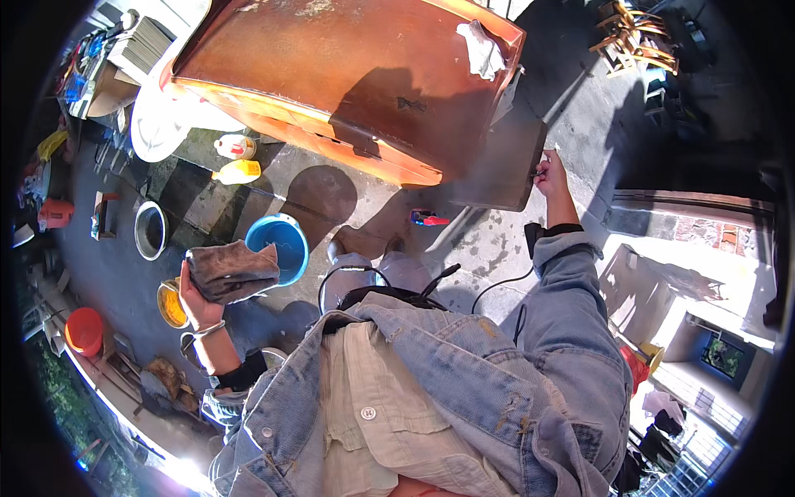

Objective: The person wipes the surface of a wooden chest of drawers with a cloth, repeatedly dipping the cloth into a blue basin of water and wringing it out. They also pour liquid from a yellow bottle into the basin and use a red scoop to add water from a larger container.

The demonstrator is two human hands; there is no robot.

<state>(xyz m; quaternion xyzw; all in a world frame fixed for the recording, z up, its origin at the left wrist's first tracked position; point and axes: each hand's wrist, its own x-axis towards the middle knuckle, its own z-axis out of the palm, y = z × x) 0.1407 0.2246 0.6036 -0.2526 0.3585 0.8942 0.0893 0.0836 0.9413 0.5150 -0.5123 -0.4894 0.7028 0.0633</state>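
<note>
A folded grey-brown cloth rests in my left hand, with the fingers around its edge. Below and just right of the cloth stands a blue plastic bucket, partly covered by it. My right hand pinches a small handle at the outer edge of a dark brown panel. That panel, a door or drawer front, juts out beside a reddish-brown wooden cabinet. The handle is mostly hidden by my fingers. A crumpled white cloth lies at the right end of the cabinet top.
Two bottles, one white and red and one yellow, are on the paved ground. A red-and-blue brush-like item lies near my feet. Left are a metal basin and a yellow-lined pail. A black cable hangs by my right arm.
</note>
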